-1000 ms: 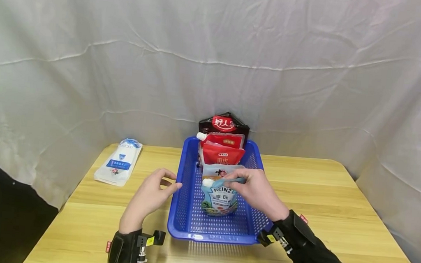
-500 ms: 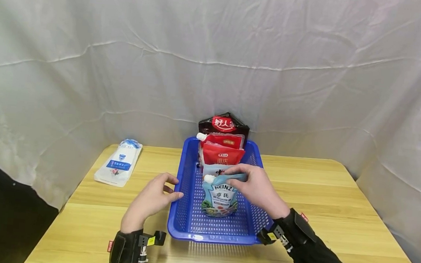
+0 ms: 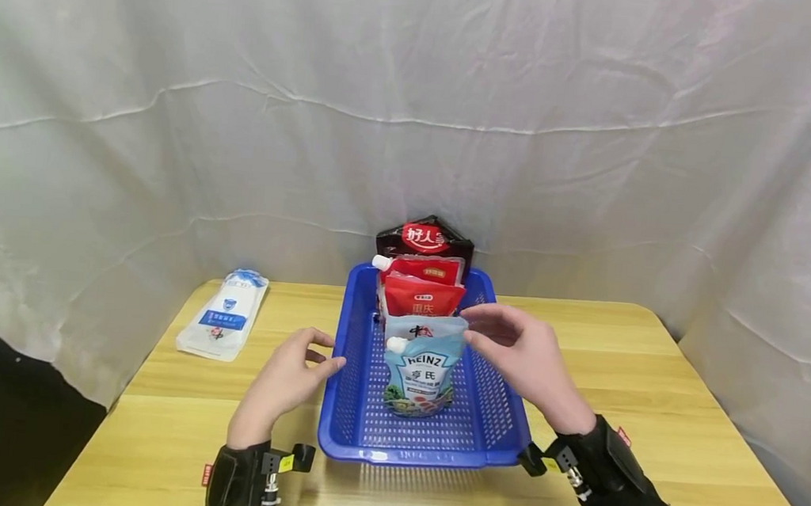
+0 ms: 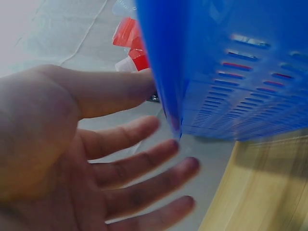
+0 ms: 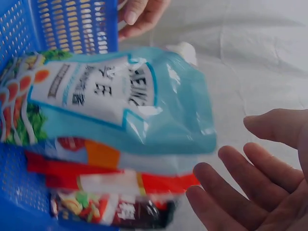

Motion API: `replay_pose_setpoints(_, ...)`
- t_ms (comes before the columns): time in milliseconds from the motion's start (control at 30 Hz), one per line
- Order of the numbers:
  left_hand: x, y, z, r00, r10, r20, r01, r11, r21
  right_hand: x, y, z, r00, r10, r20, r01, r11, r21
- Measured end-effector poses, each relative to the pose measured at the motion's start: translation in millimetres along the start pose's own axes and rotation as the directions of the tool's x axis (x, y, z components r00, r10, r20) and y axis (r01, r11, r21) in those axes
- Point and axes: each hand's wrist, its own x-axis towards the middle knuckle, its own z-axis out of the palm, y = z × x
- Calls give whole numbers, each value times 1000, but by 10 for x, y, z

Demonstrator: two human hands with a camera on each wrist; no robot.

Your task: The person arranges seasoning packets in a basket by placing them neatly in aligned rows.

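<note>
A light blue Heinz pouch (image 3: 421, 380) with a white cap stands upright in the blue plastic basket (image 3: 425, 458). My right hand (image 3: 529, 362) is beside its upper right corner, holding nothing; the right wrist view shows a gap between the fingertips and the pouch (image 5: 166, 110). Behind it stand a pale blue-white pouch (image 3: 405, 327), red pouches (image 3: 425, 296) and a black packet (image 3: 395, 244). My left hand (image 3: 288, 379) is at the basket's left rim, its fingers spread loosely. In the left wrist view the thumb lies against the rim (image 4: 166, 62), while the other fingers are not curled round it.
A white and blue pouch (image 3: 223, 318) lies flat on the wooden table (image 3: 624, 381), left of the basket. Grey cloth (image 3: 415, 127) hangs behind the table and at both sides. The front part of the basket floor shows before the Heinz pouch.
My right hand has let go of the top of the Heinz pouch and moved off to the right, its fingers opening. The pouch stays standing in the basket. My left hand has hardly moved.
</note>
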Motion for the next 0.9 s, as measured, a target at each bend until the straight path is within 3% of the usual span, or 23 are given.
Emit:
replay_pose_setpoints(67,16,-13,-21,997,52,-64,-53,999,-2,-39,38,-68,999,-16,-42,16,1000,3)
replay_pose_setpoints(133,31,-29,-41,982,125,-144,-126,992,2,-76,93,-128,997,-27,-78,27,1000,2)
replay_pose_setpoints(200,46,-55,-60,952,204,-228,-205,979,19,-112,163,-176,995,-28,-100,29,1000,5)
replay_pose_setpoints(267,65,-89,-77,913,275,-300,-273,961,51,-150,248,-208,994,-12,-107,13,1000,7)
replay_pose_setpoints(367,106,-153,-103,859,352,-373,-335,936,110,-216,392,-231,994,39,-99,-39,999,8)
replay_pose_setpoints(467,160,-231,-147,831,387,-400,-362,922,139,-277,543,-210,992,89,-90,-89,996,1)
replay_pose_setpoints(633,274,-404,-253,823,389,-415,-355,921,159,-374,733,-111,988,140,-66,-139,990,21)
replay_pose_setpoints(900,453,-708,-485,830,342,-441,-265,937,228,-479,878,37,967,256,-22,-251,961,118)
